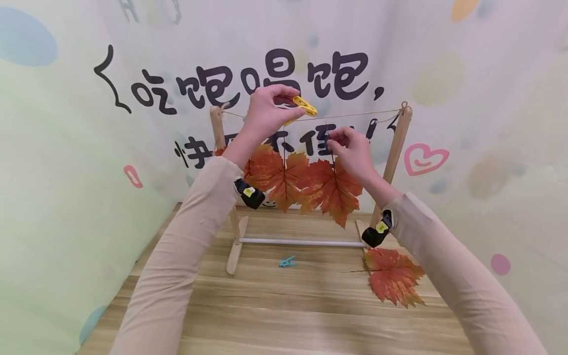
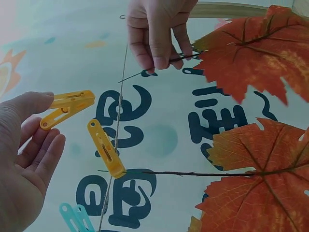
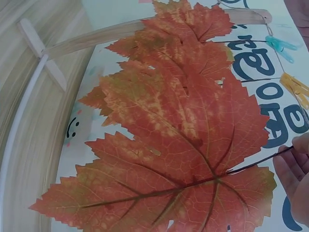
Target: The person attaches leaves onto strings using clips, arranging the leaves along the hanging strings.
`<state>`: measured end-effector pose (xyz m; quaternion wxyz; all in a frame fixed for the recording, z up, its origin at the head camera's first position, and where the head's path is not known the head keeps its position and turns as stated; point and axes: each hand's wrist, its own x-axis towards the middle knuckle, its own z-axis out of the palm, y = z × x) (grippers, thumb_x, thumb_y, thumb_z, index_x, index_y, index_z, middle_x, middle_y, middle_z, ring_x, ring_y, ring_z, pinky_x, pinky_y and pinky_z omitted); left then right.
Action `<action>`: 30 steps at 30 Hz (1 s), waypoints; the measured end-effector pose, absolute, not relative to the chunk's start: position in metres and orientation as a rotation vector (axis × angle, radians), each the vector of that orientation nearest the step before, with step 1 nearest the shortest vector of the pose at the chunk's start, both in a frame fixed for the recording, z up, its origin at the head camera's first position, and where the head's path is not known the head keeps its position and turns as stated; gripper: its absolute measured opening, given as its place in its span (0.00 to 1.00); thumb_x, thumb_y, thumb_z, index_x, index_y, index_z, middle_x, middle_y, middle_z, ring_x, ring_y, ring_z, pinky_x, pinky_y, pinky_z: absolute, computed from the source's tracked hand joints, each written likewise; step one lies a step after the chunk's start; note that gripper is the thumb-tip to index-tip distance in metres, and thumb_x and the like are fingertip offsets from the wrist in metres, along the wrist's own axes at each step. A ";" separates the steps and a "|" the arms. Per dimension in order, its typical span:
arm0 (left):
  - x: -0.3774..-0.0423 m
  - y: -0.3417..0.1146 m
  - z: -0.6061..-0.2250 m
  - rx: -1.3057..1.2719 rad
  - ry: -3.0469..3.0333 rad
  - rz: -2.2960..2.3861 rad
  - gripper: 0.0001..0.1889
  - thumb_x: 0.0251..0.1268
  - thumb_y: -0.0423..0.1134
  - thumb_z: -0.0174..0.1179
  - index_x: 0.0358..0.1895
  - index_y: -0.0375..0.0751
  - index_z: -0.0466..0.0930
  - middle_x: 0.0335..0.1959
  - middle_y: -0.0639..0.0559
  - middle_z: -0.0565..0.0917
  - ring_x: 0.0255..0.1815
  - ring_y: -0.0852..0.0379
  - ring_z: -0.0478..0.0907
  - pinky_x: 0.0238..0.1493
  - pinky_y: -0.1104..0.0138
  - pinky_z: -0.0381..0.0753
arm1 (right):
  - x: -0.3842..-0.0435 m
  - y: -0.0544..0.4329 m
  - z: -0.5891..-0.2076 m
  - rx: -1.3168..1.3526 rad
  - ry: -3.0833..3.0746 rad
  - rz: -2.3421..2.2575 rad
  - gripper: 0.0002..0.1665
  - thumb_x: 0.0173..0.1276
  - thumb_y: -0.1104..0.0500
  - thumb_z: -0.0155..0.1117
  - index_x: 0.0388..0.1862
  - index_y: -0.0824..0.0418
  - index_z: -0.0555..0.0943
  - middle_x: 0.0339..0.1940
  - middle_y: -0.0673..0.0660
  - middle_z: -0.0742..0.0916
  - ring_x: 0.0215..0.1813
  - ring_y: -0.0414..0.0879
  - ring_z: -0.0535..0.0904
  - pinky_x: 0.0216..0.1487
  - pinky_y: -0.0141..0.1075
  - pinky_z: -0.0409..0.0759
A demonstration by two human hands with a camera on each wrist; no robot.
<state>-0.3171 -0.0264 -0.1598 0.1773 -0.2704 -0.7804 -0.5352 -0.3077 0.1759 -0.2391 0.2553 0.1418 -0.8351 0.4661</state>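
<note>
My left hand (image 1: 267, 112) pinches a yellow clothespin (image 1: 305, 105) between thumb and fingers, just above the string (image 1: 359, 115) in the head view. To its right, my right hand (image 1: 353, 152) pinches the thin stem of a red-orange maple leaf (image 3: 193, 179). That leaf hangs below the fingers, and its stem tip crosses the string in the left wrist view. Beside it, a second yellow clothespin (image 2: 106, 149) clips another leaf's stem (image 2: 193, 173) to the string. A light-blue clothespin (image 3: 282, 47) sits farther along, at another stem.
Two wooden posts (image 1: 398, 143) hold up the string, joined low down by a white rod (image 1: 301, 242). On the wooden table (image 1: 266, 305) lie a blue clothespin (image 1: 288, 262) and a loose maple leaf (image 1: 392, 276). A printed curtain (image 1: 488, 98) stands behind.
</note>
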 end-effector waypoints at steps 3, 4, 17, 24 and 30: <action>-0.319 -0.024 -0.161 -0.752 -2.204 -1.519 0.17 0.50 0.33 0.67 0.46 0.35 0.80 0.40 0.47 0.82 0.40 0.59 0.79 0.40 0.73 0.77 | -0.310 0.174 -0.236 0.352 -2.246 1.306 0.12 0.63 0.63 0.59 0.42 0.70 0.78 0.34 0.61 0.82 0.30 0.41 0.76 0.32 0.23 0.75; -0.320 -0.023 -0.161 -0.750 -2.200 -1.515 0.17 0.49 0.33 0.67 0.45 0.35 0.80 0.40 0.47 0.82 0.40 0.59 0.79 0.40 0.73 0.77 | -0.311 0.173 -0.235 0.339 -2.243 1.318 0.12 0.63 0.62 0.59 0.42 0.69 0.78 0.34 0.61 0.82 0.30 0.41 0.76 0.32 0.23 0.75; -0.329 -0.013 -0.163 -0.704 -2.198 -1.485 0.16 0.49 0.34 0.68 0.44 0.36 0.81 0.39 0.47 0.83 0.38 0.60 0.79 0.37 0.74 0.78 | -0.317 0.169 -0.230 0.265 -2.180 1.475 0.11 0.63 0.64 0.59 0.43 0.70 0.77 0.32 0.58 0.81 0.34 0.47 0.78 0.35 0.26 0.78; -0.331 -0.008 -0.166 -0.717 -2.208 -1.396 0.14 0.49 0.34 0.68 0.40 0.34 0.82 0.36 0.46 0.83 0.34 0.59 0.79 0.37 0.76 0.77 | -0.321 0.168 -0.232 0.253 -2.161 1.501 0.11 0.63 0.65 0.58 0.43 0.70 0.77 0.32 0.56 0.81 0.34 0.49 0.78 0.35 0.25 0.78; -0.334 -0.005 -0.166 -0.732 -2.197 -1.296 0.12 0.49 0.35 0.68 0.39 0.34 0.83 0.34 0.46 0.83 0.33 0.59 0.80 0.35 0.77 0.77 | -0.322 0.167 -0.233 0.245 -2.156 1.504 0.13 0.63 0.64 0.58 0.44 0.71 0.77 0.33 0.57 0.81 0.37 0.53 0.78 0.35 0.25 0.77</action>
